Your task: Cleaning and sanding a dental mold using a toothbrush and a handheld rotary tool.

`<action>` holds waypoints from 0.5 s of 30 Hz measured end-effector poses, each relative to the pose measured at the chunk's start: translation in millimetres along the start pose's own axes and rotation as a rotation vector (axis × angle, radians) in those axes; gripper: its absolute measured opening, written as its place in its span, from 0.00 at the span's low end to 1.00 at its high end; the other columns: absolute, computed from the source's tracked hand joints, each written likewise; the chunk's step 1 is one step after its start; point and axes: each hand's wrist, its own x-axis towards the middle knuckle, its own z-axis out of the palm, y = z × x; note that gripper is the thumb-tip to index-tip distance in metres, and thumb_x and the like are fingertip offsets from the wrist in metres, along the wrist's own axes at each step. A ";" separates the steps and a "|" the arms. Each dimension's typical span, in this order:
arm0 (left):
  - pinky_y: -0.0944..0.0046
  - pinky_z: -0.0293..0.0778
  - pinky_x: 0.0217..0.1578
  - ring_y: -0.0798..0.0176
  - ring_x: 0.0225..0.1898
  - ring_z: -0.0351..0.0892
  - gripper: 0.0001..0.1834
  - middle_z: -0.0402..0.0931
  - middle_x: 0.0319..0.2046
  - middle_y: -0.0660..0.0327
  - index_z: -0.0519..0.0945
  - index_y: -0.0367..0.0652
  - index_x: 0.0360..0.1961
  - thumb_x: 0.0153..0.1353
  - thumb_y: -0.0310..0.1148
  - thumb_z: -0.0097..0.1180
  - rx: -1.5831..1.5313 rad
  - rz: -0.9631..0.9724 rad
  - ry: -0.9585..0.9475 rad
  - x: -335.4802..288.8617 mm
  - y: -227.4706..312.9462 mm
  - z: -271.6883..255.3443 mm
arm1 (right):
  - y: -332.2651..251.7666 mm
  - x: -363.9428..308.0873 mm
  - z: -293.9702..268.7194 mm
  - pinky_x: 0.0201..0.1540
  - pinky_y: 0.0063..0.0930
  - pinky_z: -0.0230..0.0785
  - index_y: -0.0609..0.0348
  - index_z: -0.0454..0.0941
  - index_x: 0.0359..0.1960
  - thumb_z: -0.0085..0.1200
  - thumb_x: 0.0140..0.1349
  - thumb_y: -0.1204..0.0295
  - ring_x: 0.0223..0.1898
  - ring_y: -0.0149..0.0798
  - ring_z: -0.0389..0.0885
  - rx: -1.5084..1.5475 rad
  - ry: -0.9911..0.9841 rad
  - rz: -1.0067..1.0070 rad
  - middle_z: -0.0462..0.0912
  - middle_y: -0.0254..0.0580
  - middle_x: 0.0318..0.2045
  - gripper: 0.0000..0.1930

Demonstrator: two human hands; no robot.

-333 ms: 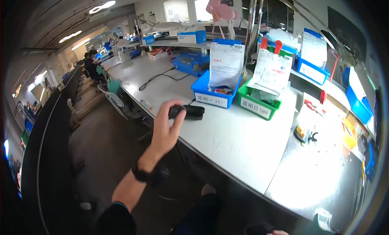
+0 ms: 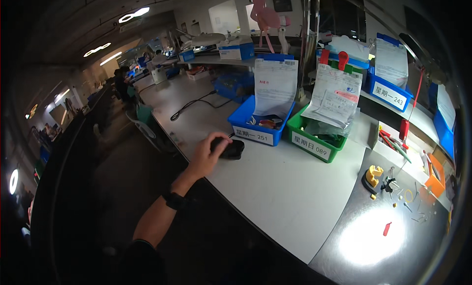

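— While the left hand [image 2: 207,156] reaches out over the white table [image 2: 275,186], what is it on?

— A small black device [image 2: 230,149], lying near the table's front-left edge, just in front of the blue bin [image 2: 259,119]. The fingers curl over its left end, grasping it; a dark band sits on that wrist.

— Which way does the device run?

— Its long axis lies roughly along the picture's left-to-right line, the free end pointing right, toward the green bin [image 2: 314,137]. Its exact shape is hard to make out — it is dark and partly covered by the fingers.

— And the right hand?

— Not in the picture.

— What else stands around?

— Paper sheets stand up in both bins. A black cable [image 2: 196,103] trails across the table farther back. To the right, small parts and a yellow piece [image 2: 374,173] lie on a shiny metal surface [image 2: 373,236].
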 end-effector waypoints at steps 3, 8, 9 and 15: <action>0.67 0.71 0.45 0.66 0.41 0.78 0.08 0.79 0.37 0.60 0.76 0.38 0.42 0.67 0.31 0.52 -0.119 -0.103 0.118 6.3 0.9 -12.4 | 5.0 -5.4 2.4 0.36 0.33 0.76 0.68 0.70 0.55 0.45 0.71 0.57 0.38 0.46 0.78 0.036 -0.006 -0.018 0.70 0.62 0.47 0.24; 0.66 0.72 0.39 0.63 0.41 0.76 0.13 0.76 0.39 0.56 0.80 0.38 0.45 0.65 0.36 0.55 0.309 0.105 -0.011 10.2 -31.3 -28.3 | -3.5 -16.6 5.2 0.35 0.33 0.77 0.69 0.69 0.56 0.48 0.70 0.61 0.37 0.46 0.79 0.031 0.002 -0.024 0.70 0.62 0.46 0.22; 0.66 0.72 0.39 0.63 0.41 0.76 0.13 0.76 0.39 0.56 0.80 0.38 0.45 0.65 0.36 0.55 0.303 0.101 -0.008 10.5 -27.7 -29.0 | -5.1 -22.9 4.2 0.35 0.33 0.77 0.69 0.69 0.56 0.48 0.69 0.62 0.37 0.46 0.79 0.021 0.003 0.000 0.70 0.62 0.46 0.22; 0.60 0.72 0.47 0.55 0.53 0.73 0.17 0.74 0.48 0.54 0.79 0.41 0.50 0.64 0.39 0.56 -0.067 -0.271 0.096 11.7 -22.1 -38.2 | -14.8 -35.1 -20.1 0.36 0.35 0.77 0.69 0.69 0.56 0.45 0.70 0.62 0.36 0.46 0.78 0.035 0.080 -0.076 0.71 0.64 0.43 0.22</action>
